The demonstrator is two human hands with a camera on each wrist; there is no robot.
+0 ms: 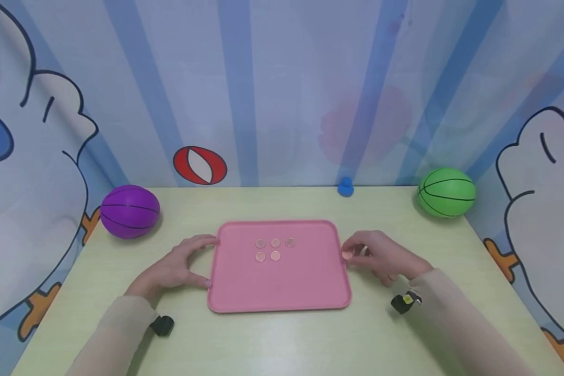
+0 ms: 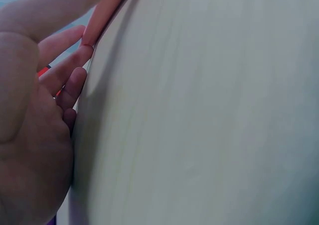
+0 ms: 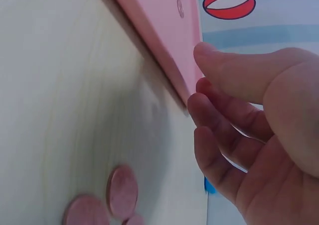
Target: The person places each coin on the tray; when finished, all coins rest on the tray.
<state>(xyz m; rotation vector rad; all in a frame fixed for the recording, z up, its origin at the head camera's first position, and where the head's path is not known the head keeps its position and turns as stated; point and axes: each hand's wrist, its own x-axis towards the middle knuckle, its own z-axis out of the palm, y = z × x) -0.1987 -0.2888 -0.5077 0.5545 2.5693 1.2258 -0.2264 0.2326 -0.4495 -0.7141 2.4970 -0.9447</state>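
A pink tray (image 1: 282,292) lies flat on the table. On it several copper-coloured coins (image 1: 275,256) stand in two rows, three in the far row and two in the near one. My left hand (image 1: 171,266) is at the tray's left side, thumb and fingers spread and touching its edge. Just over the right rim, my right hand (image 1: 380,256) pinches a coin (image 1: 347,255) between thumb and forefinger; the right wrist view does not show this coin. Beneath that hand more coins (image 3: 123,191) lie on the table, hidden from the head view.
A purple ball (image 1: 130,211) sits at the table's back left, a green ball (image 1: 446,192) at the back right. Near the back edge stands a small blue object (image 1: 345,187). Behind the table hangs a printed curtain (image 1: 282,94).
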